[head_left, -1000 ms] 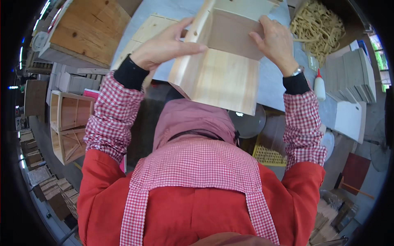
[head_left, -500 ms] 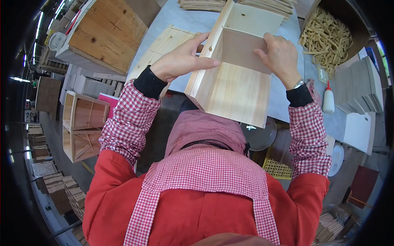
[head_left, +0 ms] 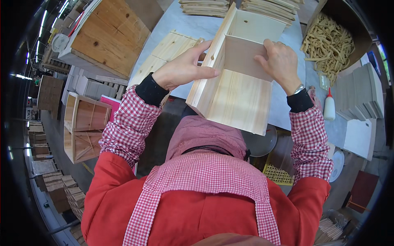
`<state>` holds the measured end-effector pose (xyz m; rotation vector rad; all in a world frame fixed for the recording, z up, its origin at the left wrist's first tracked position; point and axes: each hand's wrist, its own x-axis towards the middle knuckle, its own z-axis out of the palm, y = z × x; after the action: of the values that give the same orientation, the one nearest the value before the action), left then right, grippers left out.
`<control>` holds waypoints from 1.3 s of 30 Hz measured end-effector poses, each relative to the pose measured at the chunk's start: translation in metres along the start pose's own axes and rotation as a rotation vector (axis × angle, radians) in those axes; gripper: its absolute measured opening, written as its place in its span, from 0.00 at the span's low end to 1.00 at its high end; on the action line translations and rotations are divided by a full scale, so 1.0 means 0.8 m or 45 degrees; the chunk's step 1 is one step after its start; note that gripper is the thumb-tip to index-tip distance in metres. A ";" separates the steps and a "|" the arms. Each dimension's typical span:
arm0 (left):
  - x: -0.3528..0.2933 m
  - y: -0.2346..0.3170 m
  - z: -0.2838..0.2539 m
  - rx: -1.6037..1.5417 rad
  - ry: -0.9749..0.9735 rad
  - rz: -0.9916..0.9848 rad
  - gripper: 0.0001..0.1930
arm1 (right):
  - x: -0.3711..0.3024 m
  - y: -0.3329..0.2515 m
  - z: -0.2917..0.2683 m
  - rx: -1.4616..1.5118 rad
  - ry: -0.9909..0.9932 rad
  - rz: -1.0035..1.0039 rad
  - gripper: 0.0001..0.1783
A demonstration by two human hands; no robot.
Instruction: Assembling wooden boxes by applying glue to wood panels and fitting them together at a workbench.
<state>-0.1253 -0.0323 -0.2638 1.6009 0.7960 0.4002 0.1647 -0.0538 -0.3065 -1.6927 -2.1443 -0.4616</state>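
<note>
While the wooden box (head_left: 238, 100) is projecting over the near edge of the table (head_left: 283, 102), the left hand (head_left: 184, 69), broadly spread, is clasping its side wall (head_left: 205, 92); the right hand (head_left: 283, 61), partly curled, is gripping the divider (head_left: 242, 53), presumably steadying both.

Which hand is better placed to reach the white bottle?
Likely the right hand: the bottle lies on that side, closer to it. The left hand is at the left of the box, farther away.

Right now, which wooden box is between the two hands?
The pale box with the grey-brown divider inside; the browner boxes stand apart, on the left.
</note>
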 end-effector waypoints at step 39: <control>0.163 0.293 -0.251 -1.376 0.414 1.066 0.22 | 0.033 -0.016 -0.132 0.562 0.168 0.100 0.14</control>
<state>-0.1035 0.1982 -0.0218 0.7444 0.0024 1.4338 0.1556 -0.0843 -0.2013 -1.4460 -1.9020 -0.0639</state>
